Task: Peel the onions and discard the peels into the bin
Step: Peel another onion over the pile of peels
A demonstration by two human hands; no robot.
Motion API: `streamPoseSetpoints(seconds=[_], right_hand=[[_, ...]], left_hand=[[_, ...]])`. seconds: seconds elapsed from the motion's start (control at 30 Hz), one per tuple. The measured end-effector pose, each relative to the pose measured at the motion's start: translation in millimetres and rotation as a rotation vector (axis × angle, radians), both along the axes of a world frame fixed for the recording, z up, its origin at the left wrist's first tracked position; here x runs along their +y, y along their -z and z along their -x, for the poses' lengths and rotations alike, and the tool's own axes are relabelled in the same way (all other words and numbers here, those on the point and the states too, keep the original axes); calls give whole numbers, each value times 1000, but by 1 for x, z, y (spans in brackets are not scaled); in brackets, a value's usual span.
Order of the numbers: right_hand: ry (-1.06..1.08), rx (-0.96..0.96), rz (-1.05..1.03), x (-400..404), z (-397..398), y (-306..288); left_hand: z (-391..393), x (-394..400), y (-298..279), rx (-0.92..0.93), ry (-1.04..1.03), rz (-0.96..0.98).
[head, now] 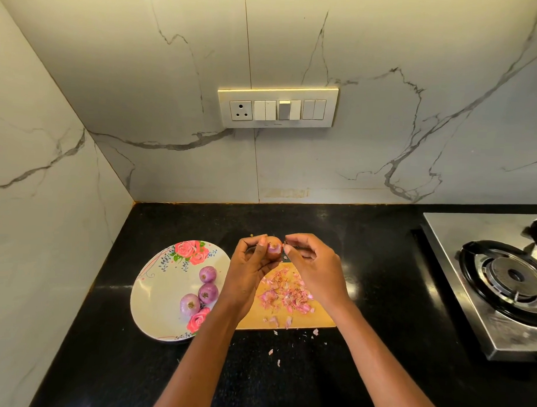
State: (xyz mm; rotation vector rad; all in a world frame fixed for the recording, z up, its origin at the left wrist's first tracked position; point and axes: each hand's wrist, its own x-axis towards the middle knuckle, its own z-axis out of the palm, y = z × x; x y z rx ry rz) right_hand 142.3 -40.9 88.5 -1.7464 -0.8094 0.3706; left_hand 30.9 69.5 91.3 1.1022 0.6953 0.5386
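Left hand (247, 269) gripping a small onion (273, 247) above the cutting board (315, 319), right hand (312, 265) fingers (287, 249) pinched on its skin, peels (285, 293) heaped on the board mid-table, three peeled onions (202, 289) on floral plate (157, 294) left of it

no text, label, brand or number can be read anywhere. the switch panel (277, 107) on the wall, well beyond the grip of both hands, has a faint small mark under its middle switches, too small and blurred to make out. the plate (157, 294) to the left of the grip bears only a printed rose pattern, no lettering.
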Motion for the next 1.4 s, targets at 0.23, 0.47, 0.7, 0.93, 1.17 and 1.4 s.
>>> streamPoseSetpoints(seconds=[0.23,0.47,0.7,0.93,1.17,1.4], right_hand=[[99,-5,-67,3,5,-1],[148,-40,1,-1,-1,9],[33,-84,59,-8,-5,11],[-27,-163,-28,-4,-2,4],[35,-146,-106,-10,-5,1],[61,-136,-68,-9,-6,4]], left_hand=[[0,-4,1,13,44,-70],[0,-4,0,-20,57,-26],[0,-1,3,83,65,-140],[0,-3,7,129,155,-220],[1,-5,2,103,202,-145],[-2,-12,5,60,146,-148]])
